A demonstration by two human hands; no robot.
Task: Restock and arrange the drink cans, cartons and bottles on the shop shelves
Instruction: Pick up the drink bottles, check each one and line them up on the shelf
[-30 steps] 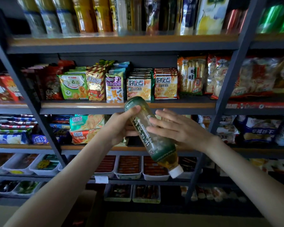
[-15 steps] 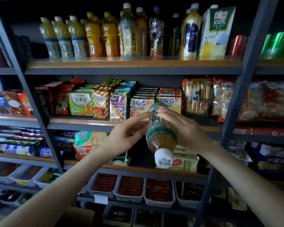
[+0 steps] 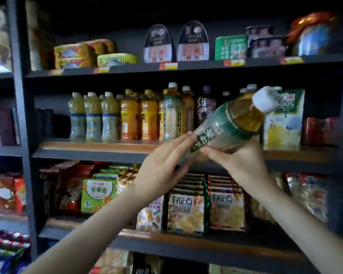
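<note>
A tea bottle (image 3: 226,129) with a green label and amber liquid was held in the air in front of the drink shelf (image 3: 99,147), nearer than the stock standing on it. It was tilted steeply, with its white cap (image 3: 264,100) up to the right and its base down to the left. The right hand (image 3: 240,161) cradled it from below, thumb along the near side and fingers curled up round the far side, so it had hold of the bottle's middle. The left hand (image 3: 162,167) lay against the lower end with its fingers nearly straight along the label, touching rather than clasping; how the thumb sat under the base was not clear. On the shelf behind stood a row of pale yellow bottles (image 3: 93,117) at the left, then orange bottles (image 3: 139,117), then a similar green-labelled bottle (image 3: 171,115) and a purple-labelled bottle (image 3: 206,107). A juice carton (image 3: 283,123) stood just behind the cap, and red cans (image 3: 319,131) were further right. The shelf above carried tins (image 3: 176,44) and flat packs, blurred. The shelf below held snack packets (image 3: 186,210), partly hidden by both forearms.
</note>
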